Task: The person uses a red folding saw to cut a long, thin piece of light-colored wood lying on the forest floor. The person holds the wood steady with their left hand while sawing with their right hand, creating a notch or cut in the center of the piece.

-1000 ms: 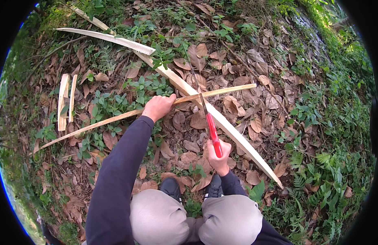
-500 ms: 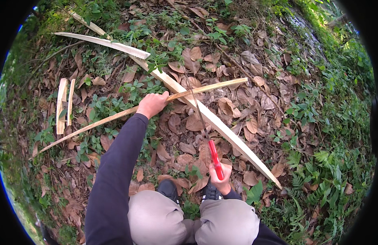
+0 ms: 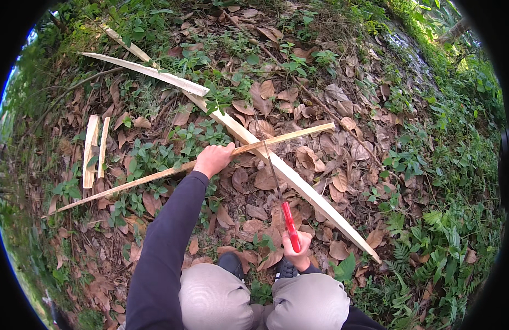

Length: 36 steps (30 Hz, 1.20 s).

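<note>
My left hand point(image 3: 213, 159) is closed around a long, narrow wooden strip point(image 3: 304, 132), pressing it down where it lies across a thicker pale plank point(image 3: 326, 207). The strip's far right end sticks out past the plank. In my right hand point(image 3: 299, 250) is the red handle of a hand saw point(image 3: 290, 224). Its thin dark blade slants up and away, crossing the strip just right of my left hand, above the plank. Whether the teeth have cut into the wood cannot be made out.
A pale split board point(image 3: 150, 72) rests over the plank's far end. Two short wood pieces, one wider point(image 3: 90, 154) and one thin point(image 3: 103, 147), lie at the left. Dry leaves point(image 3: 265, 179) and green plants point(image 3: 430, 231) cover the ground. My shoes point(image 3: 231, 264) are close in front.
The whole scene sits slightly lower in the picture, as the view has shifted. Both hands keep their holds, and the saw stays across the strip at nearly the same place.
</note>
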Available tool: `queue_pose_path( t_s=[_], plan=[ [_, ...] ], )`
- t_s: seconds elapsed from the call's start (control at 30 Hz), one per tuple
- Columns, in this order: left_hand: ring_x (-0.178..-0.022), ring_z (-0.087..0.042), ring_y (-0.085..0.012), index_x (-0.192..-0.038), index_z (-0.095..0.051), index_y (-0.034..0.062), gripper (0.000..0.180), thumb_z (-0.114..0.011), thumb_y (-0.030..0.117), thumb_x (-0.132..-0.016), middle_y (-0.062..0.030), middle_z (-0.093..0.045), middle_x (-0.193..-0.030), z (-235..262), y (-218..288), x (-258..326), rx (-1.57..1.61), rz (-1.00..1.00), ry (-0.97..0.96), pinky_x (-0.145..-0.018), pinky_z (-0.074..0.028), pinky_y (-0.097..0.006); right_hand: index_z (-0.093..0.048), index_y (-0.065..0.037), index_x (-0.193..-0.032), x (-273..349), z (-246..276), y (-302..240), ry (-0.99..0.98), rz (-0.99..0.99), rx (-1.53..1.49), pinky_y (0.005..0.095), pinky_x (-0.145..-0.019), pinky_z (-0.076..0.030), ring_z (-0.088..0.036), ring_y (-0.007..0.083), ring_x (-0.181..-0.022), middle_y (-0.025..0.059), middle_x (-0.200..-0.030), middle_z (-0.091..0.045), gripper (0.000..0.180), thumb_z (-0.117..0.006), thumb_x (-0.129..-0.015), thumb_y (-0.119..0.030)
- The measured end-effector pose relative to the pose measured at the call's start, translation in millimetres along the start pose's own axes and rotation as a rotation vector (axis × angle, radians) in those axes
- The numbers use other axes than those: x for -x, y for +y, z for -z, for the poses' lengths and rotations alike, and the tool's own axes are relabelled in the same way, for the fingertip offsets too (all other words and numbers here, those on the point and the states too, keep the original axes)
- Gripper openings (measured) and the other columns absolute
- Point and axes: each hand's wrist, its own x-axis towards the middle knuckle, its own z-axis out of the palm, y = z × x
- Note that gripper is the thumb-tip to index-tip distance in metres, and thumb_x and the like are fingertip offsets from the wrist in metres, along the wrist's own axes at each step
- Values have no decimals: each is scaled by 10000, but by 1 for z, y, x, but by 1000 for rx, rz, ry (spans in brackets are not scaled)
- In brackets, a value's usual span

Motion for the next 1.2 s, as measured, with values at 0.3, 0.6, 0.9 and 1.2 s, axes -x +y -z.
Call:
queue_pose_path(
  t_s=[0.3, 0.6, 0.9, 1.2],
  plan=[
    [-749, -689, -400, -1016, -497, 70, 242, -652, 217, -903, -178, -690, -750, 6, -15, -5, 28, 6, 29, -674, -543, -512, -553, -22, -644, 2, -5, -10, -18, -86, -61, 370, -458, -396, -525, 271, -411, 101, -512, -480, 160, -648, -773, -26],
    [-751, -682, -409, -1012, -499, 71, 248, -650, 242, -914, -182, -685, -757, 11, -6, 3, 27, 11, 41, -673, -534, -511, -563, -23, -656, -56, -15, -10, 8, -121, -82, 338, -454, -392, -530, 225, -407, 94, -512, -473, 167, -661, -789, -45],
    [-741, -682, -403, -1005, -501, 74, 247, -643, 258, -923, -173, -679, -725, 3, -9, 1, 28, 19, 60, -671, -533, -510, -590, -10, -654, -10, 7, -12, 12, -70, -45, 359, -463, -414, -548, 251, -415, 101, -501, -497, 128, -630, -774, -32],
    [-726, -679, -406, -1016, -495, 80, 260, -637, 280, -930, -173, -675, -715, 7, -12, 2, -1, 32, 62, -669, -532, -513, -567, -19, -675, 2, 19, -18, 104, -92, -102, 313, -477, -362, -484, 145, -467, 45, -551, -506, 266, -725, -879, -84]
  ],
)
